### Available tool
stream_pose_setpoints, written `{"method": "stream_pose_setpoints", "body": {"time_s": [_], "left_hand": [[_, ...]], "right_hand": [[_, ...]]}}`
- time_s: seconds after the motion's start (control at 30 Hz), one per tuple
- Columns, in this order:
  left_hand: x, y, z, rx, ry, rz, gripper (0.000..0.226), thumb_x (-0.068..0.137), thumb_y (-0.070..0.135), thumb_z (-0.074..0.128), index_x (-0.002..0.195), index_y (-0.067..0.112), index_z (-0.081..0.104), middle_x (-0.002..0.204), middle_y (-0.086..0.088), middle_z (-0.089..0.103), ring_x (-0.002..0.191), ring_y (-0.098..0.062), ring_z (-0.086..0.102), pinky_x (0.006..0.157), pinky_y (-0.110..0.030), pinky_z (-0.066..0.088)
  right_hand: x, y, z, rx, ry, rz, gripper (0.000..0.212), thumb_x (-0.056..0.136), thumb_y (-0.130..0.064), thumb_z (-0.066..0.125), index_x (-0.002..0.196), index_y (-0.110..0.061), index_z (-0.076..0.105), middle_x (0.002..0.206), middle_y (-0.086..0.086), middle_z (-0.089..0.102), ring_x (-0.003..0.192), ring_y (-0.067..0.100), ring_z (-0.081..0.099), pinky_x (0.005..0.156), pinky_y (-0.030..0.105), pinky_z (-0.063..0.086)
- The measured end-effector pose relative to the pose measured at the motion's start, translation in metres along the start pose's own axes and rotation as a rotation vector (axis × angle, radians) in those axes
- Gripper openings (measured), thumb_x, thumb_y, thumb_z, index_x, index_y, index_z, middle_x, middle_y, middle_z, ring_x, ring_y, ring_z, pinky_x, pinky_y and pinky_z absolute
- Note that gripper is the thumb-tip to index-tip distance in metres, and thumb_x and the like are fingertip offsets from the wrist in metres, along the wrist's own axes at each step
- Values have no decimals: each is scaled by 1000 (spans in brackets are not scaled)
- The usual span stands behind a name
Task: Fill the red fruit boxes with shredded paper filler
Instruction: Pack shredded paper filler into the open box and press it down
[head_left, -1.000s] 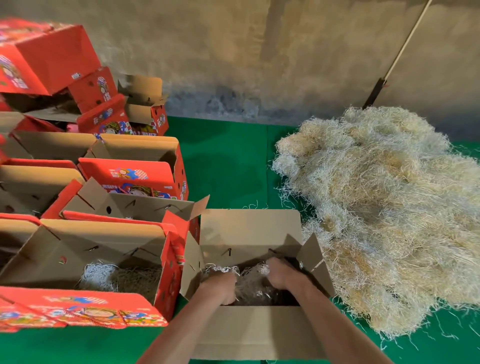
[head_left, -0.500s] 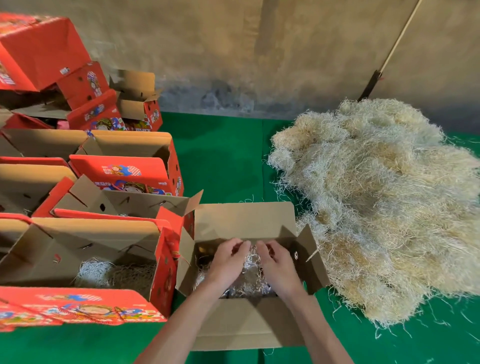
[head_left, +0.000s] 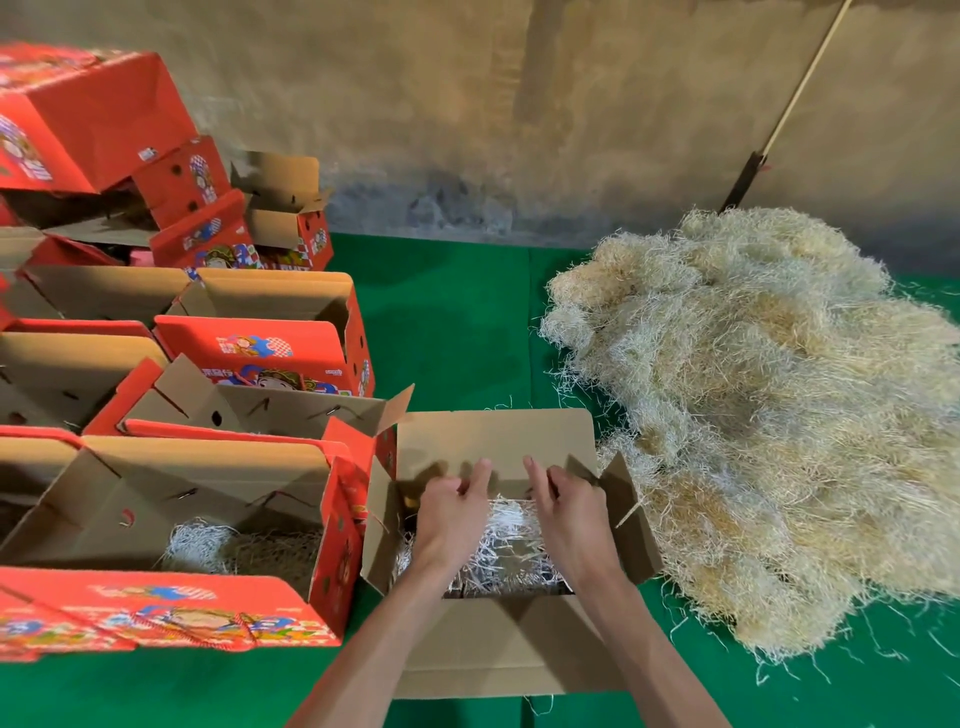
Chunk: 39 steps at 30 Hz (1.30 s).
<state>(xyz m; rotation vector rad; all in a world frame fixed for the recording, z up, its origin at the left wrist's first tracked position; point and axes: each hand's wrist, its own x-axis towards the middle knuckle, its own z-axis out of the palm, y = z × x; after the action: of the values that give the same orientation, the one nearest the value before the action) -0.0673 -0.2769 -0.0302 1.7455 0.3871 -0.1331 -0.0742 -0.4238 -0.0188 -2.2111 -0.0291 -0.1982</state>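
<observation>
from the head view i see my left hand (head_left: 451, 512) and right hand (head_left: 570, 512) side by side over the open box (head_left: 493, 444) in front of me, palms down, fingers loosely spread toward the far flap, gripping nothing. white shredded paper (head_left: 506, 551) lies inside that box, under and between my hands. the big heap of filler (head_left: 769, 415) sits on the green mat (head_left: 447, 322) just right of the box. to my left stand the red boxes (head_left: 260, 353), flaps open, the nearest one (head_left: 171, 519) holding some filler.

Green mat (head_left: 452, 332) covers the floor. Red boxes (head_left: 270, 353) crowd its left edge. Shredded paper pile (head_left: 769, 415) lies right, open box (head_left: 498, 644) between.
</observation>
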Motion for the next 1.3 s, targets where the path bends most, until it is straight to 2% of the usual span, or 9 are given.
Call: {"method": "stream_pose_setpoints", "body": {"time_s": [0.47, 0.6, 0.77, 0.9, 0.97, 1.03, 1.13, 1.23, 1.3], "left_hand": [[13, 22, -13, -92, 44, -112, 23, 94, 43, 55, 80, 26, 48, 74, 6, 50, 61, -10, 48, 57, -28, 36], [14, 6, -11, -86, 89, -139, 25, 99, 33, 53, 83, 14, 55, 49, 12, 45, 40, -4, 40, 47, -26, 34], [10, 3, -2, -162, 114, -224, 41, 100, 49, 47, 117, 12, 53, 82, 11, 56, 72, -4, 54, 72, -27, 42], [-9, 6, 19, -164, 15, -194, 74, 82, 86, 34, 117, 25, 58, 101, 19, 55, 98, -10, 63, 92, -39, 47], [-15, 10, 26, -225, 5, -208, 73, 68, 93, 39, 97, 30, 61, 83, 12, 64, 76, -7, 63, 79, -34, 51], [-7, 11, 17, -325, 39, -295, 74, 84, 81, 46, 127, 23, 57, 115, -3, 67, 100, -15, 62, 98, -41, 46], [16, 5, -1, -481, 184, -329, 70, 98, 57, 49, 152, 14, 34, 153, -7, 42, 136, -27, 41, 116, -50, 27], [6, 2, 21, -368, 107, -284, 44, 99, 53, 49, 127, 21, 54, 127, -6, 59, 110, -20, 54, 107, -45, 41], [6, 0, 18, -279, 130, -266, 27, 101, 44, 47, 104, 19, 58, 99, -2, 60, 82, -15, 57, 74, -31, 50]], "right_hand": [[14, -10, -28, 134, -33, 49, 67, 103, -56, 38, 44, -24, 34, 36, -5, 26, 35, 10, 21, 39, 26, 26], [0, -6, -20, 280, -134, 261, 68, 96, -73, 29, 43, -30, 30, 41, -9, 23, 38, 10, 20, 46, 26, 26], [-7, 1, -9, 335, -177, 423, 107, 88, -84, 13, 96, 7, 69, 63, 14, 51, 62, 21, 52, 98, 57, 45], [-11, -17, 11, 457, -99, 445, 103, 80, -93, 17, 145, -20, 49, 136, -2, 61, 125, 9, 58, 106, 32, 38], [-10, -17, 21, 419, 40, 399, 74, 81, -89, 35, 105, -27, 69, 97, -11, 73, 86, -5, 69, 79, 20, 53], [-6, -10, 13, 376, 131, 337, 59, 89, -75, 45, 62, -23, 57, 51, -8, 55, 40, 10, 48, 50, 28, 42], [-3, 1, 1, 372, 192, 351, 64, 97, -64, 42, 50, -19, 45, 39, -6, 37, 34, 12, 28, 42, 28, 28], [-3, -6, 13, 319, 209, 356, 66, 100, -60, 40, 48, -20, 40, 36, -5, 38, 32, 9, 28, 37, 26, 27], [-2, -5, 13, 315, 172, 361, 64, 100, -58, 42, 48, -21, 41, 35, -6, 37, 31, 9, 29, 35, 25, 26]]}}
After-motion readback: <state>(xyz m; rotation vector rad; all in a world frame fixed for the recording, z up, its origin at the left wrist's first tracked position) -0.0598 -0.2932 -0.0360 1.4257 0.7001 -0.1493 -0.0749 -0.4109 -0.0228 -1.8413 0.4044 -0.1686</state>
